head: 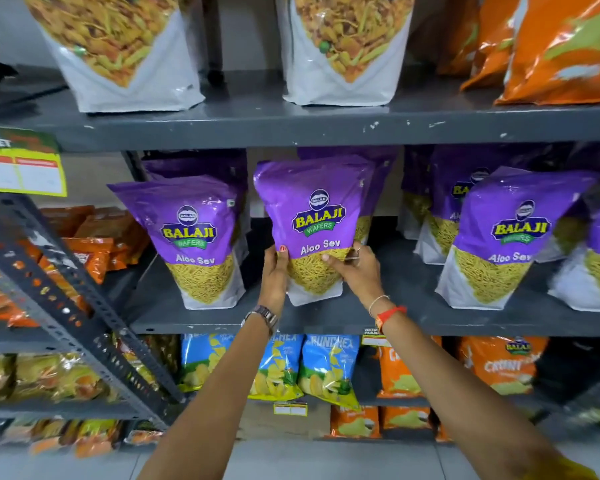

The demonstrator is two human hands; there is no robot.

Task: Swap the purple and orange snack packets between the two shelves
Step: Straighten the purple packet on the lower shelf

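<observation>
A purple Balaji Aloo Sev packet (314, 209) stands upright in the middle of the middle shelf (326, 323). My left hand (274, 275) grips its lower left side and my right hand (355, 268) grips its lower right side. More purple packets stand to its left (196, 233) and right (510, 233), with others behind them. Orange packets (561, 46) lean at the right end of the top shelf (291, 128). Other orange packets (499, 363) sit on the shelf below.
Two white namkeen bags (129, 50) (347, 46) stand on the top shelf. Blue chip packets (326, 365) fill the lower shelf. A slanted perforated metal strut (66, 299) crosses the left side, in front of a neighbouring rack of orange packets (90, 247).
</observation>
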